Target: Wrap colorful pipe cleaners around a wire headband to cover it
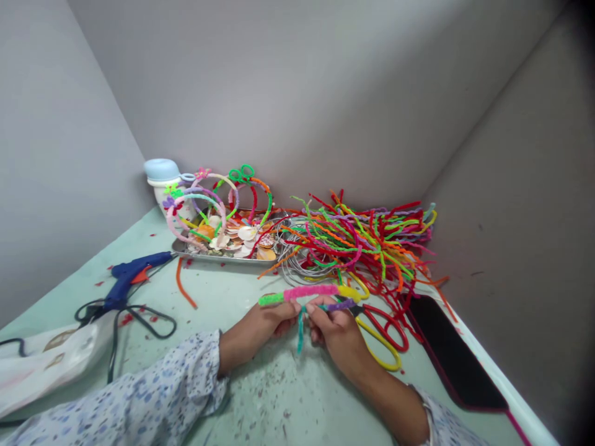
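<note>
A band wrapped in fuzzy pipe cleaner (311,291), green, pink, yellow and purple in turn, is held between my hands above the table. My left hand (263,328) is closed round its green end, thumb and finger pinched together near the middle. My right hand (337,328) pinches a teal pipe cleaner (300,331) beside the purple part; its loose end hangs down between the hands. The fingertips of both hands nearly meet there. Yellow-handled scissors (383,347) and red-handled scissors (395,331) lie just beyond my right hand.
Behind stand a metal tray (223,260) with shells and finished headbands (223,210), and a white bottle (162,179). Many pipe cleaners (372,241) and silver hoops (297,254) lie beside it. A blue glue gun (123,285) with its cord is left; a black board (453,353) is right.
</note>
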`<state>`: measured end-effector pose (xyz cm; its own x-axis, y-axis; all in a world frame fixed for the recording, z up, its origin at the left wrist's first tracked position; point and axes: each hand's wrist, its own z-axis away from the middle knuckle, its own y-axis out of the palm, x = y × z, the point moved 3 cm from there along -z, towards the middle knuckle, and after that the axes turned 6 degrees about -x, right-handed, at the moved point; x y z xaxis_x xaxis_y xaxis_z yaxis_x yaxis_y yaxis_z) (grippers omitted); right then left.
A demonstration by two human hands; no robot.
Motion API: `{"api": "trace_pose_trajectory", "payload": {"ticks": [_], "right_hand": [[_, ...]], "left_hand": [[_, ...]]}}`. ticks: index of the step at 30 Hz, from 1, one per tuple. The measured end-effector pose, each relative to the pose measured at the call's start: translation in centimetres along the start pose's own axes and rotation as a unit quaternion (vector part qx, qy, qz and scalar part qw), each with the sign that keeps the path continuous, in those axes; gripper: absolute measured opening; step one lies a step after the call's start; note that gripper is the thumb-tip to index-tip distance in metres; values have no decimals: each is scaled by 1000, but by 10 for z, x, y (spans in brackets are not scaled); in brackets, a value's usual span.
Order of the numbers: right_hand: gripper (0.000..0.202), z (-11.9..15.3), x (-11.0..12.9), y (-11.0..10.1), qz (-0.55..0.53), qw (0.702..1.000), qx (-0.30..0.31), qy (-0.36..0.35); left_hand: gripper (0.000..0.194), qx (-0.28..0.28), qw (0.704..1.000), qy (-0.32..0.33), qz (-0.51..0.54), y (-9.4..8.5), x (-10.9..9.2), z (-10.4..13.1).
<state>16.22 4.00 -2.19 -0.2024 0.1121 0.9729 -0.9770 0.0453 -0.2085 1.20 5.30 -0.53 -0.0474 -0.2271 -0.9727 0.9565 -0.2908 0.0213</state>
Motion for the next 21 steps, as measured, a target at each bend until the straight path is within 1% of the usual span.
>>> {"api": "trace_pose_trajectory", "payload": {"ticks": [2, 3, 5, 7, 9, 10, 14, 18, 21], "right_hand": [[40, -1, -3, -1, 13, 999, -9, 29], [42, -1, -3, -2, 12, 999, -12, 32], [38, -2, -2, -2, -10, 1000, -11, 24], [31, -3, 0, -1, -32, 999, -5, 14], [29, -3, 1, 0, -36, 999, 0, 11], [28, -3, 2, 0, -34, 999, 1, 12], [27, -3, 2, 0, -23, 1000, 4, 8], [30, -2, 1, -1, -14, 1000, 12, -8], [30, -2, 2, 0, -13, 1000, 19, -15]], "left_hand": [[26, 8, 1000, 5, -11, -1, 1, 1], [25, 11, 1000, 8, -19, -1, 0, 1], [19, 23, 999, 28, -29, 2, -1, 0], [13, 41, 997, 61, -27, 7, -4, 0], [11, 50, 995, 84, -13, 12, -5, 0], [11, 44, 995, 85, -6, 14, -4, -1], [2, -13, 997, 74, 0, 12, 2, -1], [8, -61, 994, 89, 4, 6, 5, -1], [10, -73, 992, 98, -3, 4, 6, -1]]}}
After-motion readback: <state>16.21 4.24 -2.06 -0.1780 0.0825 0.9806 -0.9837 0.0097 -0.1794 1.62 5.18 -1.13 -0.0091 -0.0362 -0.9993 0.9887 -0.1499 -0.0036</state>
